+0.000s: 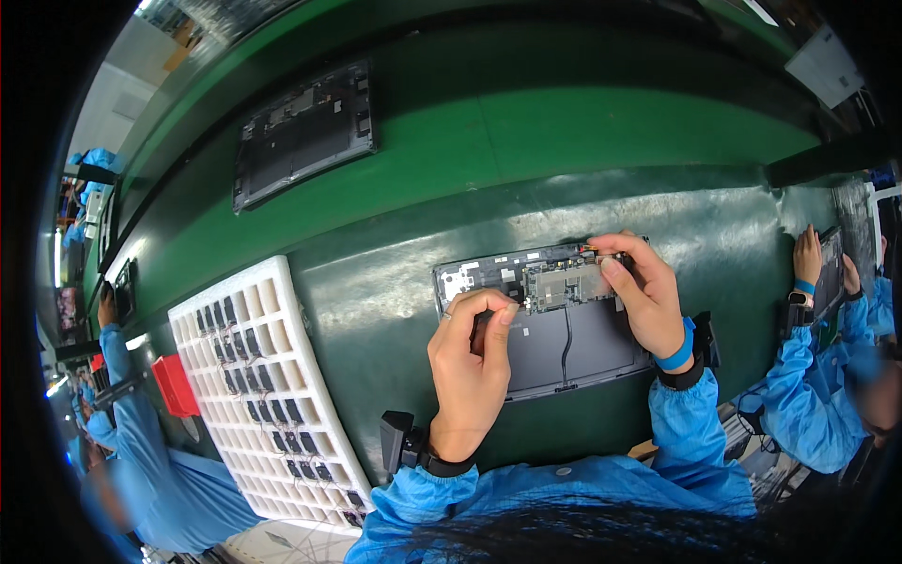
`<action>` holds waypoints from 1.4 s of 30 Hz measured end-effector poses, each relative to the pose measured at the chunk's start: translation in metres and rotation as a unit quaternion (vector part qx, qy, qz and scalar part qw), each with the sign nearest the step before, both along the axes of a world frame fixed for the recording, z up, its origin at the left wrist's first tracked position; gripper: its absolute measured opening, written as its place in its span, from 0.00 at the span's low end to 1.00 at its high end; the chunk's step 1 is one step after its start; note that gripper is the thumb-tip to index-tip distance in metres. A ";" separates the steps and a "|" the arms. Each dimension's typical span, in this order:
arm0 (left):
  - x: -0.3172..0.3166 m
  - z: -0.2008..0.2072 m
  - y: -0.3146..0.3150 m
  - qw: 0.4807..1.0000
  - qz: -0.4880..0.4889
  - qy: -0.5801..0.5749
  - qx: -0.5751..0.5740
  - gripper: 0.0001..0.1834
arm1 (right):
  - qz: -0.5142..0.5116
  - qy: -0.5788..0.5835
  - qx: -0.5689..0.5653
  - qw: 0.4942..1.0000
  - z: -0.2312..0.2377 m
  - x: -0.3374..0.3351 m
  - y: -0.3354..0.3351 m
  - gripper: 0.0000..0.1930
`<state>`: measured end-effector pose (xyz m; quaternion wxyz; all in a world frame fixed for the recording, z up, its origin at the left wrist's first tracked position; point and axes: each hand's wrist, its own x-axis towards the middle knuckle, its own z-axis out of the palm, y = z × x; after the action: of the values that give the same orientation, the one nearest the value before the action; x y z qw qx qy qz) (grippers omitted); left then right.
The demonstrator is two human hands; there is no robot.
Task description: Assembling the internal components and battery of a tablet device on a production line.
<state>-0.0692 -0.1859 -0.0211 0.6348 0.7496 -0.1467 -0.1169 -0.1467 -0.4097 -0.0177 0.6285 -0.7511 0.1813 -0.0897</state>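
A dark, flat device housing (540,355) lies open on the bench in front of me, a black cable running down its middle. Over its far part sits a grey-and-black circuit board (568,286), slightly tilted. My right hand (655,310) grips the board's right end between thumb and fingers, close to a small red and yellow piece (587,249). At the board's left end, my left hand (470,371) is closed in a pinch; whatever lies between its fingertips is hidden. Both wrists wear black straps, and the right one also a blue band.
A white foam tray (293,282) with several small black wired parts stands at my left, beside a red bin (175,385). Another open housing (305,132) rests on the green conveyor (451,141) beyond. Co-workers in blue sleeves (799,376) work on both sides.
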 end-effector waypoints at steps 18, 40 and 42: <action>-0.001 -0.002 -0.001 0.998 0.016 0.048 0.032 0.04 | -0.001 0.005 -0.024 1.000 -0.001 0.000 -0.003 0.13; 0.009 0.007 0.005 0.996 -0.028 0.064 0.055 0.07 | 0.000 0.002 -0.037 0.999 0.000 0.002 -0.003 0.13; 0.011 0.007 0.005 0.996 -0.033 0.065 0.056 0.07 | 0.000 -0.001 -0.042 0.999 0.001 0.002 -0.003 0.13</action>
<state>-0.0580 -0.1805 -0.0137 0.5960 0.7694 -0.1227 -0.1943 -0.1444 -0.4125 -0.0170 0.5970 -0.7765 0.1765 -0.0976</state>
